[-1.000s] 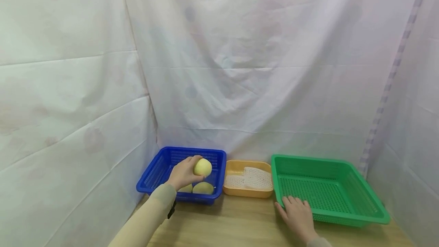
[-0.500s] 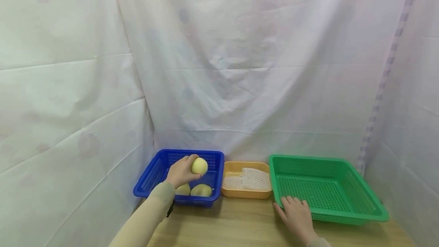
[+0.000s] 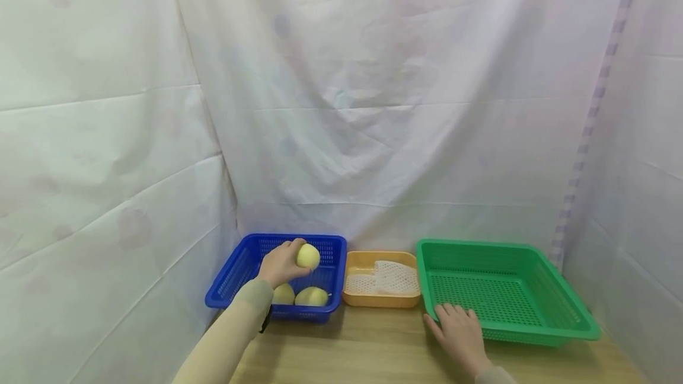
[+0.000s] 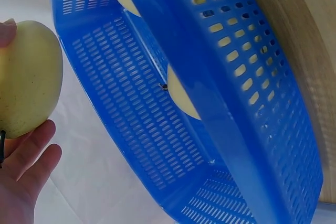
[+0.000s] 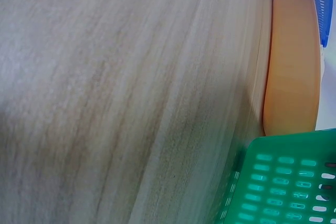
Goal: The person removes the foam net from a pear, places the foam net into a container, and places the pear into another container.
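Note:
My left hand (image 3: 280, 264) grips a pale yellow-green pear (image 3: 308, 256) over the blue basket (image 3: 335, 277). In the left wrist view, the pear (image 4: 32, 80) has a dark stem, with fingers around its side. Two more pears lie inside the basket, one a front pear (image 3: 312, 296) with a stem and the other a partly hidden pear (image 3: 284, 294) behind my wrist. My right hand (image 3: 460, 334) rests on the near left corner of the green basket (image 3: 539, 332), fingers over the rim. The right wrist view does not show that hand.
Between the two baskets stands a shallow orange tray (image 3: 381, 300) holding white foam netting (image 3: 397, 277). All stand on a wooden table (image 3: 368, 348). White cloth (image 3: 341, 88) hangs behind and on both sides. The green basket's perforated floor (image 3: 485, 298) shows.
The head view has shifted slightly, moving the scene a little left. My left hand still holds the pear above the blue basket; my right hand stays on the green rim.

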`<state>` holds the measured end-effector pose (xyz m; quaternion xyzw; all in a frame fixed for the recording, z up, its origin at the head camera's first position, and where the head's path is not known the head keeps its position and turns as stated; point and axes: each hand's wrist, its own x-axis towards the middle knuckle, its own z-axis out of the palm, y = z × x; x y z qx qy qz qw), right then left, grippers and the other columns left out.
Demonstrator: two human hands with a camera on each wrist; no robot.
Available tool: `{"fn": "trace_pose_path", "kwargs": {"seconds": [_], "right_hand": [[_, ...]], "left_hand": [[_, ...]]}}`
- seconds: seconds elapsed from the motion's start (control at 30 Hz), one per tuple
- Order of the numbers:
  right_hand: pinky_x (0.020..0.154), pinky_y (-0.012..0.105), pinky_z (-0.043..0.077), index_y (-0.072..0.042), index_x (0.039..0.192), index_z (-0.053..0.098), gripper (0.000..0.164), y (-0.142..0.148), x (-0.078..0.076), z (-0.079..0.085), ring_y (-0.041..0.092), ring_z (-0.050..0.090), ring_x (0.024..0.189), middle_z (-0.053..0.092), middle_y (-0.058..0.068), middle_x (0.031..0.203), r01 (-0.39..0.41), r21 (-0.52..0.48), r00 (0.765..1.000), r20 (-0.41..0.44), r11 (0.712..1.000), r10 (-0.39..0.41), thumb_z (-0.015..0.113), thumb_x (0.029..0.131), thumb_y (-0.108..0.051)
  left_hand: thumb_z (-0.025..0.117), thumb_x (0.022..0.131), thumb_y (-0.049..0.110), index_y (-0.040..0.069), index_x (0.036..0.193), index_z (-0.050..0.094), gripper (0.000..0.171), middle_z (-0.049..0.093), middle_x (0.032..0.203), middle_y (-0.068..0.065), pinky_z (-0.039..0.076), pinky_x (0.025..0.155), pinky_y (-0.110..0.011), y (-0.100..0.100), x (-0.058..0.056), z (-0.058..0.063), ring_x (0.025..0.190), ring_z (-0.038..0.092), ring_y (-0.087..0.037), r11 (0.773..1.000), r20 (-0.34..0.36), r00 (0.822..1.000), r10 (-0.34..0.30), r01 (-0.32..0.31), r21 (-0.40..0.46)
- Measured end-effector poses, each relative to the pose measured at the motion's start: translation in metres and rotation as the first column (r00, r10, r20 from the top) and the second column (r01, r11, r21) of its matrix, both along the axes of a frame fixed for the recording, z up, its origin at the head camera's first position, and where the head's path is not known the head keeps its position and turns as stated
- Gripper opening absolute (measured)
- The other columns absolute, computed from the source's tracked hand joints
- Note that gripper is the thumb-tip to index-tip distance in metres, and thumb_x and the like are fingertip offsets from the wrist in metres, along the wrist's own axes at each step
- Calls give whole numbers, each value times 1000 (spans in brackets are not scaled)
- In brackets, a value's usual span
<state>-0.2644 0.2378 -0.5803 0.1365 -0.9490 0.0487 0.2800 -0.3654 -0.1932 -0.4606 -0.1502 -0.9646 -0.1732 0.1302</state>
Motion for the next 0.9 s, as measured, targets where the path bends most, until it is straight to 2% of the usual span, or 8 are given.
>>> {"fn": "trace_pose_path", "kwargs": {"seconds": [0.37, 0.6, 0.9], "right_hand": [[58, 34, 37, -17, 86, 64, 31, -2, -1, -6, 18, 53, 66, 60, -2, 77, 9, 19, 1000, -6, 1000, -9, 66, 87, -47], [58, 34, 36, -17, 85, 62, 30, -1, -1, -5, 17, 52, 67, 59, -2, 77, 19, 13, 1000, -2, 1000, -19, 65, 88, -47], [59, 35, 36, -18, 85, 62, 31, -1, -1, -3, 18, 52, 68, 58, -3, 77, 33, 27, 999, 4, 999, -33, 63, 89, -49]], "left_hand": [[82, 68, 48, 20, 128, 56, 71, 63, 100, -6, 50, 62, -42, -1, -7, -7, 75, 60, -19, 1000, 39, 999, 23, -22, -17], [83, 67, 47, 17, 127, 57, 71, 63, 96, -6, 49, 61, -43, 1, -10, -7, 72, 58, -20, 999, 53, 998, 22, -20, -40], [83, 68, 47, 18, 123, 57, 67, 61, 88, -4, 48, 58, -42, -1, -17, -15, 68, 56, -19, 996, 82, 996, 42, -35, -79]]}}
